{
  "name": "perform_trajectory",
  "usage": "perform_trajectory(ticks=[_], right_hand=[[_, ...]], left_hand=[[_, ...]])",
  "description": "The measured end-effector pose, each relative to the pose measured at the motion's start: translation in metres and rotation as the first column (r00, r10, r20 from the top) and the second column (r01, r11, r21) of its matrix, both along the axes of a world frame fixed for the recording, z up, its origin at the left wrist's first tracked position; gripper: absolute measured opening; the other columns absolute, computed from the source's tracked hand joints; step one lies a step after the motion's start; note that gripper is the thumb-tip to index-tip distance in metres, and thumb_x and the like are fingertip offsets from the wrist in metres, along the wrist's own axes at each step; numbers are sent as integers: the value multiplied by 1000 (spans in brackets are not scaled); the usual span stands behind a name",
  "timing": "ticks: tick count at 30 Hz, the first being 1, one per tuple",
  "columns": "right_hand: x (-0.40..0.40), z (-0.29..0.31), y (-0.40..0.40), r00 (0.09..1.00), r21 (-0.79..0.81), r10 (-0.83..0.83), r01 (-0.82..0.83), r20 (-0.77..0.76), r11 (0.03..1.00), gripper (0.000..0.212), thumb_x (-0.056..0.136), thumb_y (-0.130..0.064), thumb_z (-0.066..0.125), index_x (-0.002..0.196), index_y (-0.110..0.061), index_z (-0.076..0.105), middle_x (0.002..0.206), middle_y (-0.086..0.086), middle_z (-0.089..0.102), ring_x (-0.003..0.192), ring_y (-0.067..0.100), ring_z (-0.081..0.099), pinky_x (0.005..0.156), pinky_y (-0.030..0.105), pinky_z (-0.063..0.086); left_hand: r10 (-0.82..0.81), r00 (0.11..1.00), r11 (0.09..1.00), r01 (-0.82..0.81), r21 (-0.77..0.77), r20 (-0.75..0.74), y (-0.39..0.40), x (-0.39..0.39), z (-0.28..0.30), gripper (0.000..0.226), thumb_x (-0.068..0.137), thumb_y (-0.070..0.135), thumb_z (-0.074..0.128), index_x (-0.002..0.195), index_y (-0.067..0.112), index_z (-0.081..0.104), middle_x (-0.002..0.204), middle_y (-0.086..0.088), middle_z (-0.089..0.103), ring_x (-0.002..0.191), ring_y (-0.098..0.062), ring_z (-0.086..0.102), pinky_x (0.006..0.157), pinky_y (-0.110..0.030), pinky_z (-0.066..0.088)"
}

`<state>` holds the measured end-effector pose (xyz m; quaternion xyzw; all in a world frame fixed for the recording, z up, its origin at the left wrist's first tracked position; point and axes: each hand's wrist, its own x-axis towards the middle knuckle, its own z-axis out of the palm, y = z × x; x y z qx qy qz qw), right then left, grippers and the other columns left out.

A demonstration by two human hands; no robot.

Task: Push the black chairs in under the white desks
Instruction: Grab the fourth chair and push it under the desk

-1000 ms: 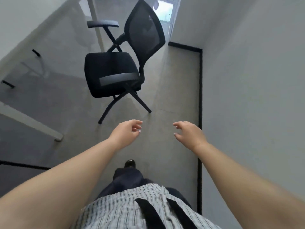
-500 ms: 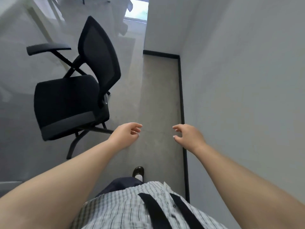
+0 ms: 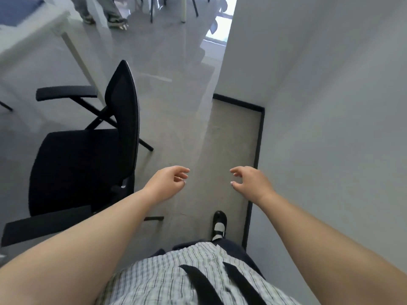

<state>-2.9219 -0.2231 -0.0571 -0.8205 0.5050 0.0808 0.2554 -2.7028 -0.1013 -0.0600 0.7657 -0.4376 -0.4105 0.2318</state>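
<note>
A: What fills most of the view?

B: The grey floor, running ahead of both sets of fingertips, and a pale wall just outside the right hand's fingers, with a dark skirting strip along its foot.

A: And the white desk?

B: The white desk sits far ahead and to the left of the left fingers, one white leg slanting down from its corner. A blue item lies on its top, too blurred to name.

A: Where is the black chair?

B: The black chair stands left of the left hand's fingers, well apart from the desk, not under it. Its mesh back rises just ahead and left of those fingers; its seat lies further left, one armrest ahead of it, the other armrest back near the left forearm.

A: The hands?

B: The left hand hovers over the floor, fingers loosely curled, spread apart, gripping nothing and clear of the chair back. The right hand mirrors it: fingers apart, slightly bent, empty.

A: Anything smaller?

B: A black shoe on the floor, behind the right fingers. Far ahead of the left fingers, another person's shoes.
</note>
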Motion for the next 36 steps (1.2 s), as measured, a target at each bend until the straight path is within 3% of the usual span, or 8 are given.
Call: perform_trajectory(ticks=[6, 11, 15, 20, 24, 28, 32, 36], right_hand=[[45, 7, -127, 964, -26, 261, -262, -38, 965, 39, 86, -29, 61, 124, -27, 57, 121, -3, 64, 114, 17, 58, 94, 36, 50], [114, 17, -194, 852, -21, 519, -521, -67, 853, 40, 86, -30, 60, 126, -27, 56, 123, -4, 64, 116, 18, 57, 94, 34, 49], [186, 17, -220, 727, -36, 683, -686, -68, 727, 41, 87, -32, 59, 128, -27, 54, 123, -4, 64, 115, 18, 58, 93, 34, 49], [284, 17, -224, 507, -57, 862, -861, -13, 506, 41, 88, -30, 58, 129, -26, 54, 123, -3, 64, 112, 20, 60, 90, 33, 50], [346, 23, -222, 338, -147, 940, -928, 47, 342, 42, 88, -28, 59, 130, -26, 53, 129, 0, 58, 116, 24, 56, 90, 36, 49], [397, 25, -220, 201, -278, 969, -932, 145, 235, 54, 84, -26, 66, 136, -24, 48, 142, 4, 45, 133, 25, 39, 106, 41, 39], [434, 18, -224, -13, -217, 1000, -976, -10, -15, 72, 80, -39, 69, 143, -29, 35, 154, 3, 29, 145, 25, 21, 119, 45, 16], [461, 3, -228, -199, -90, 954, -971, -222, -223, 77, 81, -48, 66, 145, -35, 27, 157, -2, 24, 148, 21, 14, 120, 54, 6]], left_hand=[[252, 966, 966, -255, -52, -52, -82, 1, 9, 35, 90, 15, 56, 124, 22, 60, 116, 4, 68, 103, -13, 64, 93, -27, 49], [479, 876, 872, -482, -80, -60, -113, 21, 18, 35, 91, 14, 56, 125, 20, 60, 117, 3, 67, 106, -12, 62, 96, -26, 47], [662, 749, 739, -660, -133, -39, -119, 44, 24, 36, 92, 14, 54, 127, 22, 57, 117, 5, 66, 107, -10, 60, 98, -29, 48], [899, 438, 431, -875, -220, 16, -110, 90, 21, 33, 91, 13, 53, 123, 22, 59, 111, 6, 67, 102, -9, 60, 92, -26, 49], [952, 300, 305, -936, -175, 53, -101, 117, 14, 33, 91, 15, 53, 122, 23, 59, 111, 7, 66, 102, -7, 59, 93, -27, 49], [976, 206, 211, -974, -88, 66, -95, 129, 8, 33, 92, 17, 54, 123, 23, 58, 114, 8, 65, 104, -7, 59, 89, -24, 47], [983, 165, 166, -986, -5, 84, -99, 128, 9, 34, 92, 24, 57, 126, 23, 57, 119, 6, 64, 112, -10, 58, 94, -27, 47], [939, 320, 300, -942, 153, 128, -108, 125, 13, 57, 84, 47, 63, 135, 27, 47, 135, 4, 56, 125, -14, 52, 104, -38, 46]])
